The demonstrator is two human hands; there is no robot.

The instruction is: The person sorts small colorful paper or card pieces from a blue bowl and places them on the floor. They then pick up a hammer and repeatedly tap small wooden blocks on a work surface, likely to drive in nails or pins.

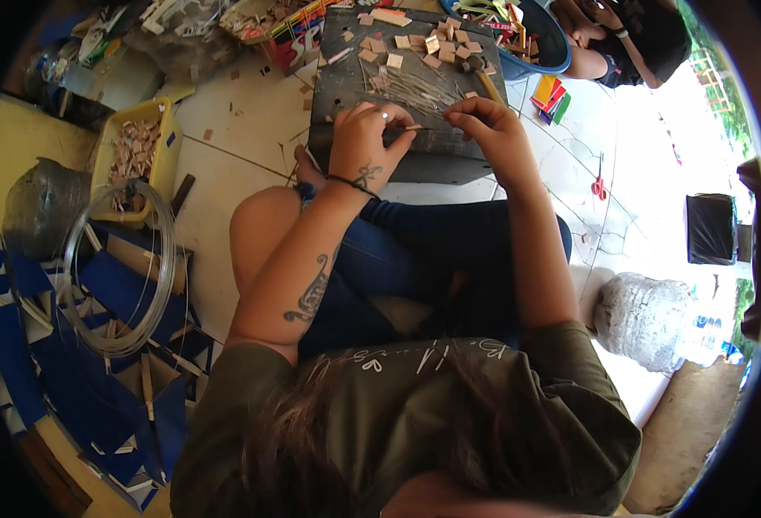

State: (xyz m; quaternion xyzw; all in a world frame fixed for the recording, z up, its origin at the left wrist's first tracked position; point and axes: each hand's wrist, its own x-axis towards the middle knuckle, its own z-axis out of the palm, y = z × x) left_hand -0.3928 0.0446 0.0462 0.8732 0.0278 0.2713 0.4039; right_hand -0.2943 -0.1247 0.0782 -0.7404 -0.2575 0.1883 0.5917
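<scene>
My left hand (365,142) is closed in a pinch on a small flat wooden piece (413,128) above the near edge of a low dark table (333,86). To its right, my right hand (491,129) has its thumb and fingertips pressed together; anything between them is too small to make out. Beyond the hands lie many thin, straight wire pieces (411,86). Farther back on the tabletop, small square wooden tiles (433,43) are scattered. A hammer (487,84) with a wooden handle rests near the right edge.
At left stands a yellow basket (173,142) of wooden pieces, with a coil of clear wire (166,285) over blue folded card pieces (48,371). A blue basin (562,60) sits far right near another person (648,34). Red scissors (599,187) and coloured cards (551,99) lie on the floor.
</scene>
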